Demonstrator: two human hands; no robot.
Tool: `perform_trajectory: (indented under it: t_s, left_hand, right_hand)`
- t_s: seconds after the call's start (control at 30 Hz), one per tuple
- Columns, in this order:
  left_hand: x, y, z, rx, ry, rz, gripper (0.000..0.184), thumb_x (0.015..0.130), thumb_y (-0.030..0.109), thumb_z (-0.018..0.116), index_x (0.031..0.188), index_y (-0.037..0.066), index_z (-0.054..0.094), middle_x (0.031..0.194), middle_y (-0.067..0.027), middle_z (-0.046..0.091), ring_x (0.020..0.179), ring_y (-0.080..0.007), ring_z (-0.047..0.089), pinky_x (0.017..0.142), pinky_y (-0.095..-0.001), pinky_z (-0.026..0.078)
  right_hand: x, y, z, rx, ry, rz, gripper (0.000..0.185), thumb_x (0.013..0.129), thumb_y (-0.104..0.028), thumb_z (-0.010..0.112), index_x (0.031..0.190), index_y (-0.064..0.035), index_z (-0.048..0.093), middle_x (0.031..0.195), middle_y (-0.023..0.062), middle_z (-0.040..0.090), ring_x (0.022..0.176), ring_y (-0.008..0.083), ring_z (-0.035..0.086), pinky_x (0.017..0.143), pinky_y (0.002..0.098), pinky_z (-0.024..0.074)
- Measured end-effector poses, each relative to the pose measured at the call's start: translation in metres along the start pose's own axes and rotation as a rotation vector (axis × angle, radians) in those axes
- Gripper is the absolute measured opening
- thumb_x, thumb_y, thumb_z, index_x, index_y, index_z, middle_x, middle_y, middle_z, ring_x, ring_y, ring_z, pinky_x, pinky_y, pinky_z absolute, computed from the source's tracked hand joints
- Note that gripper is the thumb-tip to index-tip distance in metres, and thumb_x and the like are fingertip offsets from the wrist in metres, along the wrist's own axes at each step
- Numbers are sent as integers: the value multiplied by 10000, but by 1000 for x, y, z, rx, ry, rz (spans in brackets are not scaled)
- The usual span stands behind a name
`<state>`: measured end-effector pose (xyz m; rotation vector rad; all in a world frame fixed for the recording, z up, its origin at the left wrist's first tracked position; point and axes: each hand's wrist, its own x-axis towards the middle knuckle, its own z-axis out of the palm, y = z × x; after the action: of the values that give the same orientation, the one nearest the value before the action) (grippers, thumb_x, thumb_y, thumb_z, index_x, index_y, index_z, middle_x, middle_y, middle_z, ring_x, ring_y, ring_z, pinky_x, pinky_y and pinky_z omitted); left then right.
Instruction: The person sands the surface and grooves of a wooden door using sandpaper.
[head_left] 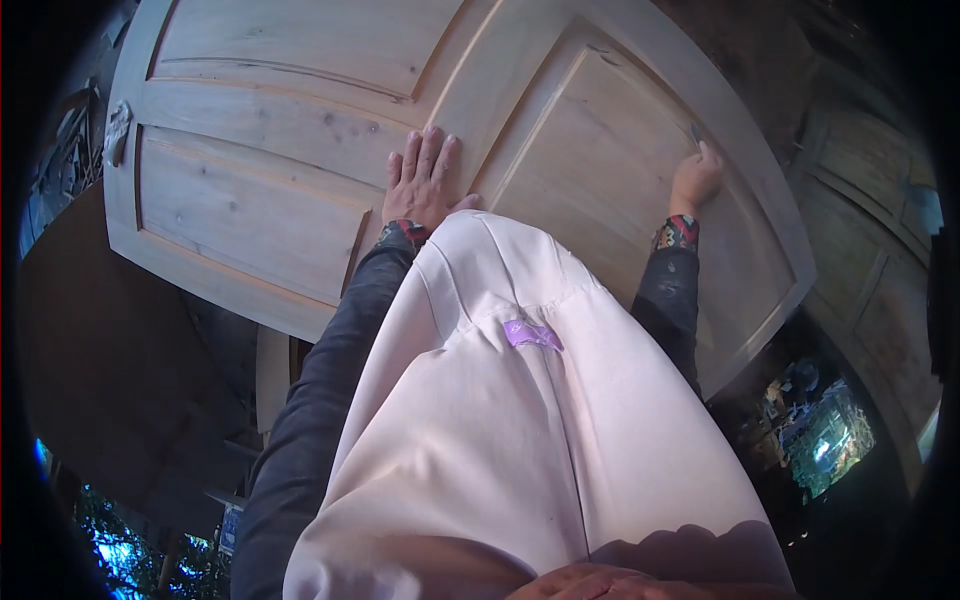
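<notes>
A pale, unpainted wooden panel door (260,105) spreads out in front of me. My left hand (422,185) lies flat on its middle rail, fingers stretched out. Toward the right edge, my right hand (697,178) is closed around a small thin blade-like tool (697,133). Only the tip of that tool shows, close to the moulding of the right-hand panel (600,150); its handle is hidden in the fingers. Whether the tip touches the wood I cannot tell.
Pale pinkish-white cloth (480,400) with a purple label (533,335) fills the lower middle. A crumpled whitish thing (118,133) is at the door's left edge. Another panelled wooden piece (868,215) stands at the right. A large dark brown sheet (110,350) is at the left.
</notes>
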<state>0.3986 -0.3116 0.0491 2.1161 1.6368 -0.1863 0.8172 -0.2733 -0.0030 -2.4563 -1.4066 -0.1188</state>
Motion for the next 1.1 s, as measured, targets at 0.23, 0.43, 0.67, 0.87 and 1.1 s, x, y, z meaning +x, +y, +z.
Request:
perform_trajectory:
  t_s: [0.23,0.43,0.67,0.87,1.1]
  left_hand:
    - [5,7,-3,44,-2,-21,945,763,624,619,1506,197,222,1578,-72,144,1460,-280,99,1163,-499,84]
    - [5,1,5,29,30,8,962,763,645,604,1510,191,202,1580,-81,135,1460,-287,94,1158,-508,81]
    - [6,-2,16,83,26,-1,991,741,668,607,1509,189,205,1577,-92,141,1455,-301,111,1156,-512,95]
    - [4,2,5,55,17,9,994,743,644,627,1512,183,199,1580,-93,129,1455,-305,108,1157,-510,91]
    - [5,-1,16,98,48,17,1010,741,637,641,1514,175,185,1580,-100,117,1457,-311,87,1157,-516,92]
  right_hand:
    - [13,-145,39,272,117,-494,191,797,-101,549,908,-106,706,900,64,668,897,238,626,815,423,474]
    - [8,28,20,-58,112,-202,210,782,-92,575,937,-95,717,906,96,678,874,271,643,805,419,474]
    - [2,-82,61,76,74,-176,191,815,-110,562,955,-82,688,927,67,691,911,229,644,852,370,474]
    - [-2,30,0,-54,33,-210,227,820,-107,555,989,-91,706,1125,101,671,1073,213,628,894,345,478]
    - [6,-60,15,44,20,-181,257,802,-81,521,993,-56,691,1008,129,686,948,296,647,830,370,507]
